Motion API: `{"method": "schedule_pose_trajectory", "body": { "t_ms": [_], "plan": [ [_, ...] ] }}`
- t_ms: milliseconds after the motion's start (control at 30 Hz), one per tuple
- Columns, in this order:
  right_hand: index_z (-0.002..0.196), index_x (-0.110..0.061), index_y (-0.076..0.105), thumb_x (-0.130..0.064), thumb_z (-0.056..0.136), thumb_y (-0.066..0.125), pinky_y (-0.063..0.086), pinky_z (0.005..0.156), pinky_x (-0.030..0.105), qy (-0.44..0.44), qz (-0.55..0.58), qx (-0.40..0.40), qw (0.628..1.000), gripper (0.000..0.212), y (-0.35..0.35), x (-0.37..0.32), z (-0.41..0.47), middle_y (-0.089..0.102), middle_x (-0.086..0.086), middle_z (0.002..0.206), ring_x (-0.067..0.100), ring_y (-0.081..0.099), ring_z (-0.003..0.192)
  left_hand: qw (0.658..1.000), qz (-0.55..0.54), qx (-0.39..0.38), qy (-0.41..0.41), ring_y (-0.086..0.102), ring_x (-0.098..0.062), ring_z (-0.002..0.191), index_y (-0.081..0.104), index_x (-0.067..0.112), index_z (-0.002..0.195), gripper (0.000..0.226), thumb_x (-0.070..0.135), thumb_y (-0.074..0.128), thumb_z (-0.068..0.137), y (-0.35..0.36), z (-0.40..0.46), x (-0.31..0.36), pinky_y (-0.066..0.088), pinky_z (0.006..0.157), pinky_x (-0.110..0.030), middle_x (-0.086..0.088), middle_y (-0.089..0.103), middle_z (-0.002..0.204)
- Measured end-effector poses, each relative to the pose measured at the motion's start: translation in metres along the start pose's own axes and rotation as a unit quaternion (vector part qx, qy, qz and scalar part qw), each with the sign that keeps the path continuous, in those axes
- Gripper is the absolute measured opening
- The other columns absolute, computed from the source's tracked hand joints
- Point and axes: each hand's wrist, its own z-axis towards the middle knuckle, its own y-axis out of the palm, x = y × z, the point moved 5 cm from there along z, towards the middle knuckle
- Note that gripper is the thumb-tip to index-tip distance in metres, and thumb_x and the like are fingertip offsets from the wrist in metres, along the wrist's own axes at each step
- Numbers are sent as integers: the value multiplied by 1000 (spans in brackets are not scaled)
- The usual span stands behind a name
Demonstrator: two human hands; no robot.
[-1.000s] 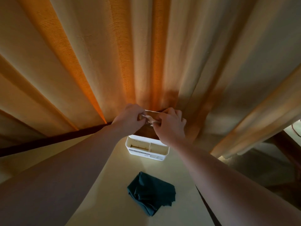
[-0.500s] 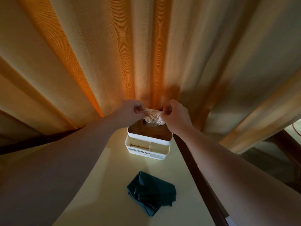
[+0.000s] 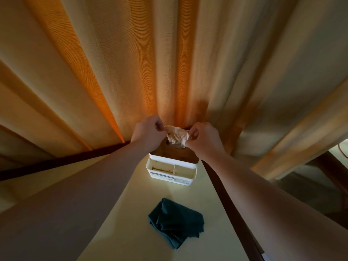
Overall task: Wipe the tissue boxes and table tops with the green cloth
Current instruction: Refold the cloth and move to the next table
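White plastic tissue box [image 3: 172, 169] with brown wooden lid, at the far end of the pale yellow table top [image 3: 203, 204]. My left hand [image 3: 148, 133] and right hand [image 3: 204, 140] each pinch the crumpled tissue [image 3: 177, 137]; I would tuck it evenly. Folded green cloth [image 3: 176, 222] lies nearer, untouched. Label likely reads "TISSUE HOLDER".
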Motion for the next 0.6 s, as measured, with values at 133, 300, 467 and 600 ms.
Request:
{"method": "schedule_pose_trajectory", "body": {
  "t_ms": [133, 300, 467, 600],
  "plan": [
    [91, -23, 59, -7, 93, 69, 43, 53, 18, 28, 55, 4, 998, 19, -1, -1, -4, 65, -5, 89, 12, 65, 75, 997, 52, 26, 59, 62, -12, 83, 67, 29, 86, 12, 19, 72, 89, -1, -11, 0, 55, 68, -34, 13, 65, 91],
    [89, -22, 56, -10, 100, 61, 39, 54, 13, -14, 28, 17, 999, 17, -4, -12, -14, 63, -4, 86, 8, 62, 72, 973, 118, 120, 158, 59, -20, 73, 71, 20, 89, 14, 6, 68, 86, -3, -34, 13, 43, 62, -30, 5, 59, 95],
    [114, -19, 68, -13, 103, 52, 46, 66, 22, -70, -23, -45, 996, 20, 1, -17, -28, 67, -4, 97, 15, 64, 83, 970, 173, 7, 171, 59, -20, 111, 72, 28, 118, 35, 14, 57, 90, 14, -47, 18, 46, 96, -41, 7, 67, 123],
    [122, -21, 67, -12, 103, 50, 44, 68, 19, -72, -20, -41, 996, 27, -11, -22, -39, 70, -5, 108, 9, 59, 84, 976, 138, -79, 147, 49, -21, 130, 65, 25, 135, 45, 8, 51, 95, 13, -53, 18, 39, 114, -40, 7, 59, 142]
  ]
}}
